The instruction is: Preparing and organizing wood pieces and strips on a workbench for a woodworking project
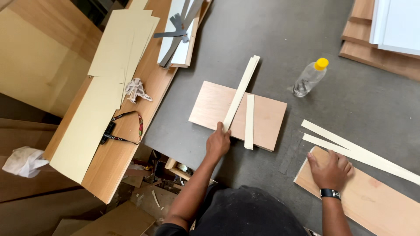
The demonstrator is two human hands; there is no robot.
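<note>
Pale wooden edging strip [239,94] is pinched at its near end by my left hand [217,142] over the small rectangular plywood panel [238,114]. I'd keep it flat while my right hand [330,169], spread, pins the longer plywood board [372,201].

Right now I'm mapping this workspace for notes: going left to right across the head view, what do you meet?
White crumpled rag → black strap → left hand gripping long pale strip → short pale strip → clear bottle → right hand flat on wooden board.
</note>
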